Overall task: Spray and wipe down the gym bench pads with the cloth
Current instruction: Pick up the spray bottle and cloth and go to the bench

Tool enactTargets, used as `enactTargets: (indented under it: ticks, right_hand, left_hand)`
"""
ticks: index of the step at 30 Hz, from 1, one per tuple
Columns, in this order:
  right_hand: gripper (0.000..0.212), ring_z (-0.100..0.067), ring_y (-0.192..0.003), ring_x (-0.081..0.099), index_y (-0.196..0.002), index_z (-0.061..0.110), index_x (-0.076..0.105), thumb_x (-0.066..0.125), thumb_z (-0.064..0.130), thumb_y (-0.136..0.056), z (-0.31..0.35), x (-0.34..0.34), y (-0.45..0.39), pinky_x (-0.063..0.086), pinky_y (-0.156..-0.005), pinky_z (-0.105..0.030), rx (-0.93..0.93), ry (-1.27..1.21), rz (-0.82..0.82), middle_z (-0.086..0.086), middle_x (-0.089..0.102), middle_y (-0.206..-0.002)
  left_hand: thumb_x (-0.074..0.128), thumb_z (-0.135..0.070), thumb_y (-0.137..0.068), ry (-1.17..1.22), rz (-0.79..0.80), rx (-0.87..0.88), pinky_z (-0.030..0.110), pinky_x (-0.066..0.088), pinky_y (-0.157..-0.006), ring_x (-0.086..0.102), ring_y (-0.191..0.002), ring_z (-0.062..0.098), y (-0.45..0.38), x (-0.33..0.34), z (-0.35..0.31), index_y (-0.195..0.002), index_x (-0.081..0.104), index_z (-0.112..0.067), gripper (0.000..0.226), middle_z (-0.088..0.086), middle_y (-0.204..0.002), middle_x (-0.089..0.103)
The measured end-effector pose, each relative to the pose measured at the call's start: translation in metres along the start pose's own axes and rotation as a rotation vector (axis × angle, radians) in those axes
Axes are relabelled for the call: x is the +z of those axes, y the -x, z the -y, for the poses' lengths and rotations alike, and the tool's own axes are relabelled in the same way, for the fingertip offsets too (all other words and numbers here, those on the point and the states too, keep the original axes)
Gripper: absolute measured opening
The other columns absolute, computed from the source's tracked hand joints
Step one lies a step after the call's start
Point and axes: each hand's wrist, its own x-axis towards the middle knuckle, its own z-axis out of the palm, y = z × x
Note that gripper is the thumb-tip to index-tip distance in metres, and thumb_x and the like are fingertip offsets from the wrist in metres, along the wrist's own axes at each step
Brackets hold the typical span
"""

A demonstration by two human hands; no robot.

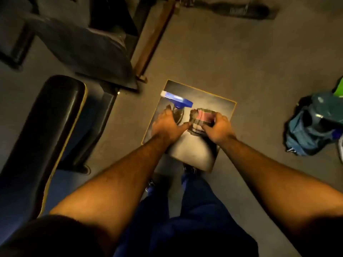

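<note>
Head view looks straight down past two bare forearms to a small dark pad (204, 101) with a yellow edge trim, which serves as the worktop for the moment. A spray bottle (177, 106) stands on it, blue trigger head up, nozzle pointing away to the left, and just beside it on the right lies a folded cloth (201, 118) with a pink patch showing among grey folds.

His left hand (167, 127) is spread and curved round the near side of the bottle's dark body, fingers loosely open against it; whether it has actually closed on it I cannot tell. His right hand (218, 128) sits on the cloth with the fingers bent down over its near edge, pinching the folds, so it appears to have hold of it.

That bottle should be rigid and fairly light, heavier if full, which cannot be judged from above. Its smooth body may be slippery; the narrow neck under the trigger head looks like the surest place to take it, with a finger free for the trigger. The cloth is soft and limp, with no weight to speak of, and will likely sag open if lifted by one corner, so gathering the whole folded wad in the palm seems best.

A long black bench pad (55, 115) with yellow piping lies well apart to the left. A blue bag (313, 130) slumps on the floor (250, 62) at the right.
</note>
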Motion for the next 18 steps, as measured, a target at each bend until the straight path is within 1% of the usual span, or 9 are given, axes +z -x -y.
enactTargets:
  ticks: [1,2,5,7,9,12,13,16,18]
  right_hand:
    - [0.077,-0.04,-0.116,0.06,-0.132,0.017,0.055,0.065,0.063,-0.07,-0.003,0.005,-0.012,0.052,-0.099,-0.05,0.038,-0.015,0.0,-0.017,0.061,-0.127]
    - [0.077,-0.04,-0.117,0.059,-0.133,0.017,0.054,0.067,0.062,-0.072,-0.003,0.007,-0.022,0.052,-0.1,-0.05,0.102,-0.033,0.008,-0.016,0.06,-0.129]
    - [0.07,-0.036,-0.119,0.06,-0.138,0.019,0.05,0.072,0.05,-0.08,-0.002,0.02,-0.04,0.052,-0.102,-0.047,0.296,-0.162,0.031,-0.013,0.059,-0.134]
    - [0.07,-0.034,-0.121,0.059,-0.141,0.019,0.046,0.072,0.046,-0.082,-0.005,0.028,-0.05,0.052,-0.102,-0.043,0.397,-0.249,-0.014,-0.011,0.057,-0.136]
    - [0.075,-0.032,-0.122,0.057,-0.143,0.021,0.042,0.074,0.047,-0.081,-0.007,0.038,-0.056,0.051,-0.101,-0.043,0.429,-0.247,-0.032,-0.009,0.054,-0.136]
    - [0.072,-0.028,-0.116,0.058,-0.138,0.021,0.043,0.078,0.046,-0.08,-0.006,0.047,-0.062,0.053,-0.099,-0.044,0.453,-0.267,-0.032,-0.005,0.055,-0.13]
    - [0.067,-0.027,-0.112,0.06,-0.134,0.021,0.047,0.078,0.046,-0.08,-0.007,0.049,-0.066,0.055,-0.097,-0.044,0.464,-0.263,-0.016,-0.005,0.058,-0.127]
    - [0.048,-0.024,-0.101,0.066,-0.122,0.019,0.063,0.074,0.046,-0.084,-0.008,0.05,-0.074,0.057,-0.092,-0.038,0.5,-0.283,0.066,-0.003,0.069,-0.115]
    - [0.041,-0.023,-0.097,0.068,-0.117,0.021,0.068,0.072,0.047,-0.085,-0.01,0.051,-0.075,0.059,-0.091,-0.038,0.495,-0.319,0.063,-0.002,0.072,-0.11]
  left_hand:
    - [0.064,-0.074,-0.059,0.083,-0.008,-0.027,0.042,0.048,-0.098,0.058,-0.115,0.025,-0.009,0.007,-0.002,-0.132,0.047,-0.023,0.091,0.003,-0.125,0.061]
    - [0.066,-0.071,-0.06,0.16,-0.009,-0.069,0.039,0.049,-0.094,0.06,-0.11,0.023,-0.017,0.013,-0.004,-0.128,0.05,-0.024,0.084,0.001,-0.122,0.062]
    - [0.072,-0.049,-0.079,0.306,-0.041,-0.116,0.025,0.04,-0.081,0.055,-0.094,0.009,-0.028,0.026,-0.003,-0.123,0.054,-0.023,0.054,-0.007,-0.11,0.062]
    - [0.07,-0.039,-0.086,0.338,-0.079,-0.101,0.021,0.04,-0.076,0.054,-0.089,0.006,-0.038,0.029,-0.001,-0.118,0.056,-0.023,0.039,-0.009,-0.102,0.06]
    - [0.067,-0.036,-0.089,0.31,-0.06,-0.087,0.02,0.041,-0.072,0.056,-0.088,0.008,-0.044,0.032,0.004,-0.107,0.058,-0.024,0.024,-0.008,-0.099,0.062]
    - [0.065,-0.038,-0.089,0.247,-0.066,-0.055,0.017,0.039,-0.069,0.057,-0.088,0.008,-0.048,0.037,0.011,-0.105,0.06,-0.025,0.021,-0.008,-0.098,0.062]
    - [0.065,-0.039,-0.089,0.242,-0.076,-0.054,0.017,0.039,-0.07,0.056,-0.089,0.007,-0.049,0.038,0.012,-0.106,0.06,-0.024,0.023,-0.009,-0.098,0.061]
    - [0.064,-0.04,-0.089,0.224,-0.083,-0.036,0.025,0.045,-0.077,0.059,-0.091,0.01,-0.049,0.039,0.013,-0.104,0.06,-0.024,0.023,-0.006,-0.1,0.063]
    - [0.063,-0.038,-0.089,0.214,-0.081,-0.026,0.026,0.045,-0.077,0.06,-0.09,0.013,-0.049,0.039,0.011,-0.103,0.06,-0.022,0.021,-0.003,-0.099,0.064]
